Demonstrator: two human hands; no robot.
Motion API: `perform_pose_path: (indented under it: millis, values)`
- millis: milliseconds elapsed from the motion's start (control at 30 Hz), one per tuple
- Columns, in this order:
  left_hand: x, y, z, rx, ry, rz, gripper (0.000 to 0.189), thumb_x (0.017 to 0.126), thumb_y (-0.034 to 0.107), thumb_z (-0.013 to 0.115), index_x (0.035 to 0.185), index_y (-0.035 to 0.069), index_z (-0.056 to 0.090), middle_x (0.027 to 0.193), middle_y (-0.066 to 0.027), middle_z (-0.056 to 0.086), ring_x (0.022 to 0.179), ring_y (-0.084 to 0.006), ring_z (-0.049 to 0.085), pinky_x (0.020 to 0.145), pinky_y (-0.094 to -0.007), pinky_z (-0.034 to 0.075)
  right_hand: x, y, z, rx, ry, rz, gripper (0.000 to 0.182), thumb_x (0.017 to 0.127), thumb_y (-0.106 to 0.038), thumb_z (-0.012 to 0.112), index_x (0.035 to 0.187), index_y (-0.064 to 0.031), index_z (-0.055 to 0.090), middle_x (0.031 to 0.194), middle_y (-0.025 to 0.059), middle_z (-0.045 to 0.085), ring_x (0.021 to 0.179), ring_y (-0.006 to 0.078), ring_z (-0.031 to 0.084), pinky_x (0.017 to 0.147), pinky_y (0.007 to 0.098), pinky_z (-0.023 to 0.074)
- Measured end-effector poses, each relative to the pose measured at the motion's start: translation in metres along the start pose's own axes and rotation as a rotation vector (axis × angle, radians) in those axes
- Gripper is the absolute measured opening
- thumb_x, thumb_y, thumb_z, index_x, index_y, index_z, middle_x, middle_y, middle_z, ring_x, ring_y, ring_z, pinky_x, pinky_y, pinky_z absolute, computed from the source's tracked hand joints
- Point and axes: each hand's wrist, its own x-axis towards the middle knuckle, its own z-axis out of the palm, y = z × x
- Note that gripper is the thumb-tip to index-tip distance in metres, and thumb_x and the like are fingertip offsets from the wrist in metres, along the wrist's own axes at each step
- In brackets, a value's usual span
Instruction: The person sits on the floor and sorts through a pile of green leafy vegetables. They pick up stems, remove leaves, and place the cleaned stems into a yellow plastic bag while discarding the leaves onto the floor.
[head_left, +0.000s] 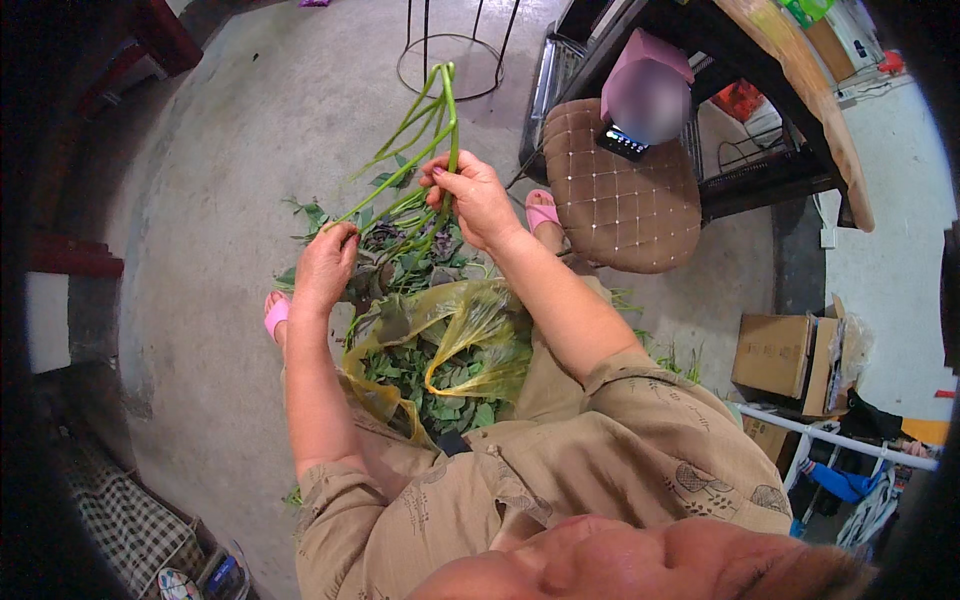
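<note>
Long green plant stems (452, 105) stretch between my two hands, bent over at their far end. My right hand (471, 191) grips the bundle near its middle, thumb pressed on the stems. A thin stem (390, 182) runs down to my left hand (327, 262), whose fingertips pinch its end. Under both hands lies a heap of leafy stems (420, 255), some leaves purplish. Across my lap sits a yellow translucent plastic bag (480, 330), its mouth spread, with loose green leaves (450, 379) inside.
A brown quilted stool seat (622, 202) stands at the right, bearing a phone (624, 142) and a pink box (645, 60). Beyond the heap is a wire stand (450, 67). Cardboard boxes (776, 356) and a white rack (840, 442) are at the far right. Stem scraps (679, 364) lie on the concrete floor (217, 225).
</note>
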Motion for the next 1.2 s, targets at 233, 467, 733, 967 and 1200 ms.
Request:
perform_pose_path:
  millis: [233, 467, 733, 967, 1200]
  values:
    - [-0.002, -0.003, -0.003, 0.02, 0.029, 0.02, 0.014, 0.085, 0.015, 0.052, 0.093, 0.004, 0.057, 0.09, -0.0132, 0.057, 0.082, -0.0337, 0.056, 0.069, -0.0384, 0.045, -0.001, 0.0, -0.002, 0.008, 0.004, 0.004, 0.01, 0.088, -0.006, 0.049, 0.095, -0.0024, 0.054, 0.085, 0.0083, 0.058, 0.062, 0.0111, 0.053, 0.059, 0.0231, 0.0439]
    - [-0.002, -0.003, -0.004, 0.068, 0.014, 0.011, 0.014, 0.086, 0.011, 0.049, 0.094, 0.002, 0.055, 0.09, -0.0145, 0.055, 0.083, -0.0328, 0.056, 0.071, -0.0361, 0.045, -0.001, 0.0, -0.003, -0.008, 0.012, -0.021, 0.009, 0.088, -0.006, 0.049, 0.095, -0.0025, 0.054, 0.085, 0.0081, 0.057, 0.062, 0.01, 0.052, 0.058, 0.0227, 0.043]
    - [-0.002, -0.008, -0.002, 0.103, 0.103, -0.014, 0.016, 0.086, 0.017, 0.049, 0.091, 0.004, 0.057, 0.088, -0.014, 0.056, 0.081, -0.0351, 0.056, 0.068, -0.041, 0.045, -0.001, -0.001, -0.002, 0.033, 0.022, 0.004, 0.009, 0.088, -0.006, 0.049, 0.095, -0.0023, 0.054, 0.084, 0.0078, 0.057, 0.061, 0.0096, 0.051, 0.058, 0.0228, 0.0425]
    - [0.002, -0.025, 0.012, -0.151, 0.321, -0.117, 0.019, 0.085, 0.015, 0.045, 0.087, 0.0, 0.056, 0.079, -0.0133, 0.058, 0.072, -0.0259, 0.056, 0.065, -0.0336, 0.044, -0.004, 0.001, 0.007, 0.075, 0.03, -0.004, 0.009, 0.087, -0.006, 0.05, 0.094, -0.0013, 0.054, 0.079, 0.0077, 0.057, 0.057, 0.0085, 0.048, 0.053, 0.0221, 0.0389]
    - [0.003, -0.019, 0.008, -0.465, 0.399, -0.279, 0.017, 0.082, 0.011, 0.043, 0.081, -0.001, 0.055, 0.072, -0.0035, 0.054, 0.068, -0.0125, 0.049, 0.063, -0.0255, 0.04, -0.004, 0.006, 0.015, 0.094, 0.004, -0.02, 0.009, 0.085, -0.005, 0.051, 0.093, -0.0015, 0.054, 0.079, 0.0073, 0.057, 0.058, 0.0087, 0.049, 0.053, 0.0222, 0.0388]
